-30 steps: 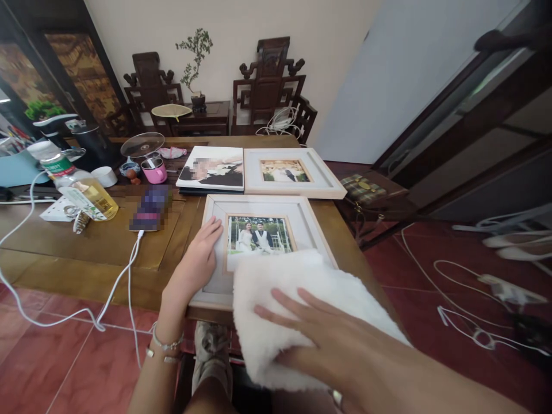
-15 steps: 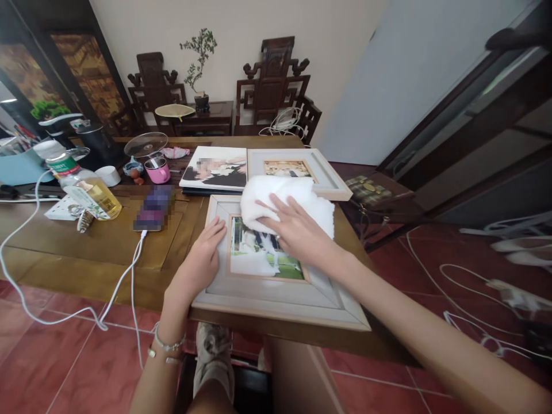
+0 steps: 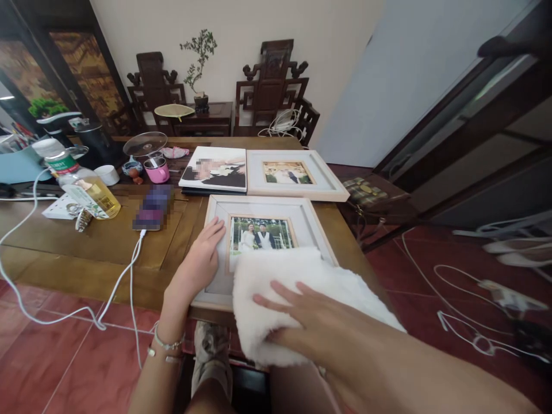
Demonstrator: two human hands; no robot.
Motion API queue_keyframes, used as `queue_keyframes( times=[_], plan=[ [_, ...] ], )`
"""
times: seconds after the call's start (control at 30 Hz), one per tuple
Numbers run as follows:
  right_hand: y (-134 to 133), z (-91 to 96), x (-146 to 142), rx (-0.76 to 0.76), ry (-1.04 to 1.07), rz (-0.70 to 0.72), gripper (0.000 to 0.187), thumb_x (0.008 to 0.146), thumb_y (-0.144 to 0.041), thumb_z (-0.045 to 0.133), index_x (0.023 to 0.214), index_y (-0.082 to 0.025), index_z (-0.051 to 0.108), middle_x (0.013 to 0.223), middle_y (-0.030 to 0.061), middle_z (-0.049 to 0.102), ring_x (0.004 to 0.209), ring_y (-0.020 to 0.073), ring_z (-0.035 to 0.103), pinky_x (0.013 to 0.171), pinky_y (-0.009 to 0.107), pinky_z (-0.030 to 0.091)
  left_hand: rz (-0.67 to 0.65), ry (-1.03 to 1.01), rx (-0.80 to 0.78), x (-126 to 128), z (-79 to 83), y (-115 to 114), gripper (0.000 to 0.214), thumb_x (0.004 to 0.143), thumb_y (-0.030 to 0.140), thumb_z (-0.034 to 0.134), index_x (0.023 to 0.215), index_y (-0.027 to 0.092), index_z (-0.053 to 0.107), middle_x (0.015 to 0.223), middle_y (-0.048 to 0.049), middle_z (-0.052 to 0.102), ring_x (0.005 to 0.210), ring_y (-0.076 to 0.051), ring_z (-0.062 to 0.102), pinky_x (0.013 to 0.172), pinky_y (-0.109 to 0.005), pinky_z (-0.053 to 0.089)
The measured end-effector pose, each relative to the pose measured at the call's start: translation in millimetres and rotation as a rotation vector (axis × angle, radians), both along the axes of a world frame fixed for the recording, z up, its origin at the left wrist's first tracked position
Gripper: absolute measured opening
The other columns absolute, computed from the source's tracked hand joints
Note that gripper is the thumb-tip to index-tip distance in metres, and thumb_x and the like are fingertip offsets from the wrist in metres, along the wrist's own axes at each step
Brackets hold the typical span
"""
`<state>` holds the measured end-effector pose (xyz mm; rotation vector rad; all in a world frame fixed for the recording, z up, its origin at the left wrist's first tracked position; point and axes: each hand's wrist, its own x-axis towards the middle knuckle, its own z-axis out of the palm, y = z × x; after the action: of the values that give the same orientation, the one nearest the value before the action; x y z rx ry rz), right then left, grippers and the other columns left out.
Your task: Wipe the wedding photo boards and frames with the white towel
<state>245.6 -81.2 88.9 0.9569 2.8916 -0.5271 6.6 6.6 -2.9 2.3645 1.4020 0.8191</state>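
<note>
A pale wooden picture frame (image 3: 263,208) with a wedding photo lies flat at the near edge of the wooden table (image 3: 86,253). My left hand (image 3: 199,261) rests flat on the frame's left border, fingers stretched out. My right hand (image 3: 317,325) lies spread on a fluffy white cloth (image 3: 267,287) and presses it onto the frame's near half. The cloth hides the lower part of the photo and frame.
A second frame (image 3: 297,175) and a photo book (image 3: 214,168) lie behind. A phone (image 3: 152,211) on a white cable (image 3: 125,282), an oil bottle (image 3: 86,190), a pink cup (image 3: 156,170) and a small fan (image 3: 144,145) sit left. Carved chairs stand at the wall; cables trail on the red floor.
My right hand has drawn the cloth from the frame's far edge back over the photo to its near edge. The left hand has stayed on the left border.
</note>
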Motion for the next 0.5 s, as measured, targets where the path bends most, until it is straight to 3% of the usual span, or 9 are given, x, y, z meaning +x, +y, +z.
queue_keyframes(
  times=[0.07,0.17,0.33,0.43,0.5],
  plan=[
    [-4.0,0.9,-1.4,-0.016,0.023,-0.017,0.064,0.068,0.002,0.049,0.121,-0.031,0.064,0.145,0.0012,0.047,0.134,0.0341,0.041,0.107,0.057,0.039,0.001,-0.004,-0.008,0.0,0.9,-0.3,0.059,0.079,-0.005,0.032,0.133,0.006,0.052,0.145,-0.0178,0.047,0.143,-0.025,0.033,0.117,-0.049,0.031],
    [8.8,-12.6,-5.2,0.029,-0.004,-0.064,0.070,0.068,0.005,0.046,0.126,-0.031,0.061,0.149,0.0020,0.041,0.137,0.0338,0.036,0.108,0.059,0.037,-0.001,0.000,-0.028,-0.1,2.0,-0.4,0.059,0.079,-0.005,0.033,0.134,0.005,0.051,0.146,-0.0180,0.047,0.143,-0.025,0.032,0.118,-0.048,0.030],
    [71.5,-43.3,-8.7,0.305,-0.087,-0.220,0.072,0.069,0.011,0.041,0.131,-0.022,0.058,0.152,0.0092,0.038,0.141,0.0346,0.027,0.112,0.057,0.030,0.001,-0.010,-0.028,-0.4,0.7,0.5,0.059,0.078,-0.006,0.033,0.134,0.003,0.051,0.145,-0.0187,0.047,0.143,-0.025,0.033,0.118,-0.046,0.030],
    [113.6,-51.9,-13.0,0.501,-0.135,-0.290,0.066,0.074,0.009,0.042,0.132,-0.018,0.056,0.154,0.0119,0.034,0.141,0.0395,0.024,0.110,0.061,0.027,-0.002,-0.012,-0.017,-0.8,-0.4,0.8,0.059,0.079,-0.005,0.033,0.134,0.005,0.051,0.145,-0.0172,0.047,0.143,-0.024,0.032,0.119,-0.046,0.029],
    [131.7,-54.0,-17.7,0.553,-0.154,-0.297,0.066,0.074,0.008,0.044,0.133,-0.018,0.055,0.154,0.0107,0.032,0.141,0.0415,0.022,0.109,0.063,0.028,-0.003,-0.003,-0.014,-0.9,-0.3,0.6,0.059,0.079,-0.005,0.032,0.134,0.005,0.051,0.145,-0.0173,0.047,0.143,-0.024,0.032,0.119,-0.046,0.029]
  ],
)
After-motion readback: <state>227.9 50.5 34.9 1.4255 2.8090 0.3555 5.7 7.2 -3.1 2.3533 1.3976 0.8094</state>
